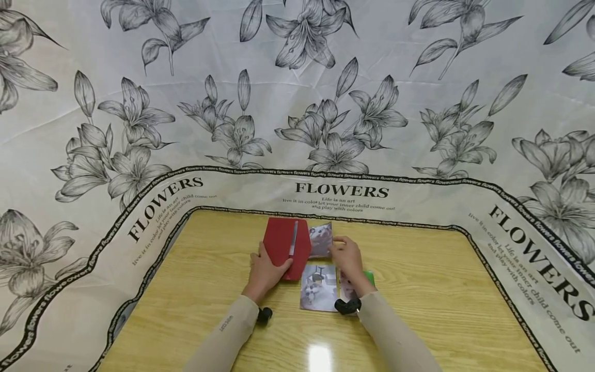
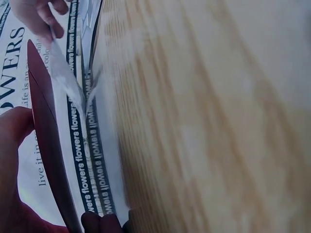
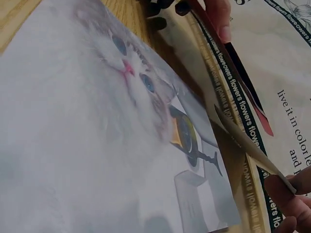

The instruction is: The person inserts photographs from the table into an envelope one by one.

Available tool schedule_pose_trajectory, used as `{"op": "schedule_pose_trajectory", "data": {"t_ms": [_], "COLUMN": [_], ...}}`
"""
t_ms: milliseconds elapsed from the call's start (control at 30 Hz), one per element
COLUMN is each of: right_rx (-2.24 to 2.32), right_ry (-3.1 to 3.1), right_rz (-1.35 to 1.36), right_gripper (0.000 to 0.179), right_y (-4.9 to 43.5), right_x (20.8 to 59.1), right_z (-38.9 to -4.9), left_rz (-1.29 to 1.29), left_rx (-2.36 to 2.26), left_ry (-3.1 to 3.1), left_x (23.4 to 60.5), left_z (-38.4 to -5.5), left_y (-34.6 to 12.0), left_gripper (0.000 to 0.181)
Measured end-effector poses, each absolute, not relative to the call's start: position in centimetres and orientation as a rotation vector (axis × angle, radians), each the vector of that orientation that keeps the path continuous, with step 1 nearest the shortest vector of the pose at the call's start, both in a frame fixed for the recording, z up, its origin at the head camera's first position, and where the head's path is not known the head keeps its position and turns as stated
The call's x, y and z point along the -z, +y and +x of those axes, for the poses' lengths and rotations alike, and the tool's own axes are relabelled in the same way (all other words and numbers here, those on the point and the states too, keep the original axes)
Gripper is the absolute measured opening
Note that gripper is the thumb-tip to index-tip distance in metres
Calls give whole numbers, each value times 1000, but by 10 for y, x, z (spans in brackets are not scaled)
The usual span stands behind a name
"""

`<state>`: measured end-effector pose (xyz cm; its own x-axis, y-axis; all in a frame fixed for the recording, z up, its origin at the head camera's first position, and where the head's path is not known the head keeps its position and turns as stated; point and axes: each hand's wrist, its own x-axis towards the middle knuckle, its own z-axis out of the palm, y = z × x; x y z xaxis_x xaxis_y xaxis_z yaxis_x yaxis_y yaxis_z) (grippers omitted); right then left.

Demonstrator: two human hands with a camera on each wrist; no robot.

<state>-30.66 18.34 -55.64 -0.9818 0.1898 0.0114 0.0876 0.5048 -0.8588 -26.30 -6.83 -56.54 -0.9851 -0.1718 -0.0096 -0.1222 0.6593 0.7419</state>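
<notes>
My left hand [image 1: 267, 268] grips a red envelope [image 1: 279, 240] by its near left part, thumb on top. A narrow grey strip [image 1: 294, 237] runs along the envelope's face. In the left wrist view the envelope [image 2: 46, 121] stands edge-on beside the left thumb [image 2: 17, 124]. My right hand [image 1: 346, 256] pinches the right edge of a printed photo card [image 1: 321, 240], whose left side meets the envelope's right edge in the head view. In the right wrist view that card [image 3: 252, 145] bends between thumb and fingers.
Nearer on the wooden table [image 1: 223, 237] lies a second photo card [image 1: 318, 294], with a cat [image 3: 129, 73] and a stemmed glass printed on it. Another card [image 1: 346, 281] and a green item [image 1: 369, 277] are partly hidden under the right wrist. Flower-printed cloth [image 1: 344, 191] borders the table.
</notes>
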Motion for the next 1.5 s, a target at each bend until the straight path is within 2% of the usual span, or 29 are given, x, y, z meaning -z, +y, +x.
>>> {"op": "schedule_pose_trajectory", "data": {"t_ms": [233, 700, 1500], "right_rx": [-1653, -1673, -1859], "right_ry": [-2464, -2274, -2361], "right_rz": [-263, -287, -253], "right_gripper": [39, 37, 36], "right_y": [195, 205, 163], "right_x": [547, 540, 542], "right_z": [-304, -305, -292], "left_rz": [243, 252, 228], "left_rx": [1250, 1229, 1222], "left_ry": [-2809, -2822, -2826], "left_x": [564, 565, 563], "left_z": [-264, -266, -265], "left_y": [-68, -69, -69], "left_gripper": [119, 119, 119]}}
